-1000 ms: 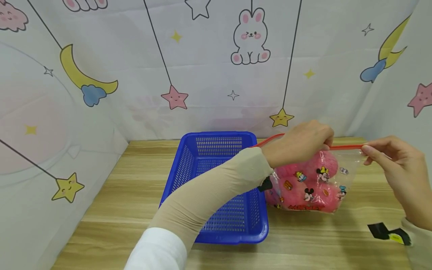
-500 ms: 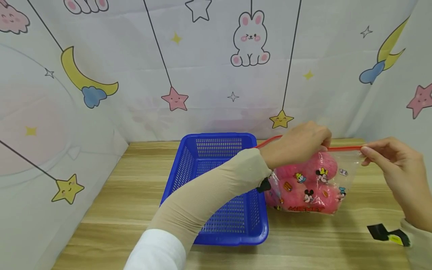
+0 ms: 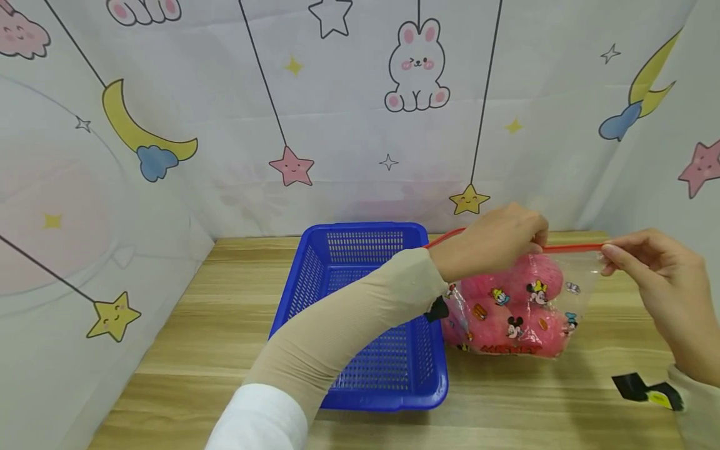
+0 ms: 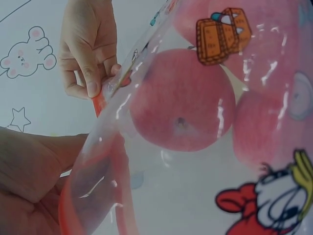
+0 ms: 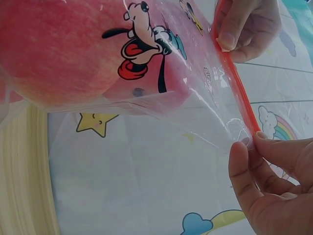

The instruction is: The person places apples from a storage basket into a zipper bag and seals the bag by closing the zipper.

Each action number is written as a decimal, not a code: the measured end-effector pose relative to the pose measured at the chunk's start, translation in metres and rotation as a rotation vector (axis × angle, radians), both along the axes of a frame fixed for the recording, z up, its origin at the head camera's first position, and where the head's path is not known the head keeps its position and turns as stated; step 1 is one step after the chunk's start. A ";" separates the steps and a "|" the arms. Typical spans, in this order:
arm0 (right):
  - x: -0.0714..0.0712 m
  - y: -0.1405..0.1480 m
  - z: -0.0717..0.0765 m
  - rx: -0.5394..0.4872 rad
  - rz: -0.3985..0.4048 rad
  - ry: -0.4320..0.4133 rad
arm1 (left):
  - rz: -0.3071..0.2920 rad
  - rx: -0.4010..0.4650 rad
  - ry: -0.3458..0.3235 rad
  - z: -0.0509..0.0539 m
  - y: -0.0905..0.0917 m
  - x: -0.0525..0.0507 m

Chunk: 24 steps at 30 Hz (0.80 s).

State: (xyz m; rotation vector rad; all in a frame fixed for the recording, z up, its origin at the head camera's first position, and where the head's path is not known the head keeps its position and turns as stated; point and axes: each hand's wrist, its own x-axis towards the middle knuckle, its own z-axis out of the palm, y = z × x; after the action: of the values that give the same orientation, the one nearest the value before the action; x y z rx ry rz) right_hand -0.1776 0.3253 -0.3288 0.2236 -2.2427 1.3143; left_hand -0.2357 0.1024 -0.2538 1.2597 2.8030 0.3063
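Observation:
A clear zip bag [image 3: 582, 275] with a red zip edge and cartoon prints stands on the table. Several pinkish-red apples [image 4: 183, 100] show through its plastic. Partway along the red zip [image 5: 239, 90], my left hand [image 3: 492, 242] pinches the edge; whether a slider lies under its fingers cannot be seen. My right hand [image 3: 669, 275] pinches the zip's right end between thumb and fingertips, holding that corner up. Left of my left hand the bag's mouth bows apart, best seen in the left wrist view. My left forearm hides the bag's left end.
A blue perforated plastic basket [image 3: 435, 387] stands just left of the bag, with my left forearm crossing over it. The wooden table [image 3: 185, 356] ends against a printed cloth backdrop [image 3: 349, 112] behind and at the sides.
My left hand has slid slightly left along the red zip, leaving a longer straight stretch between both hands. My right hand has hardly moved. The basket has not moved.

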 end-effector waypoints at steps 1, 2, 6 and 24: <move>0.000 0.000 0.000 0.002 -0.001 0.002 | 0.002 0.000 -0.004 0.000 0.000 0.000; 0.000 0.000 0.000 0.005 -0.003 0.004 | 0.004 -0.001 -0.007 0.000 0.000 0.000; 0.000 0.000 -0.001 0.011 -0.010 0.004 | 0.006 -0.001 -0.012 0.000 -0.002 -0.001; -0.001 0.000 -0.001 0.015 -0.012 0.003 | -0.016 0.026 0.006 -0.001 -0.010 0.002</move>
State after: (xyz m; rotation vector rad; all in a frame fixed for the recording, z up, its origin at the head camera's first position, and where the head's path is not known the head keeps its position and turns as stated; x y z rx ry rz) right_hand -0.1790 0.3254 -0.3301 0.2172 -2.2491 1.2902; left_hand -0.2338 0.0927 -0.2545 1.2892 2.8015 0.3399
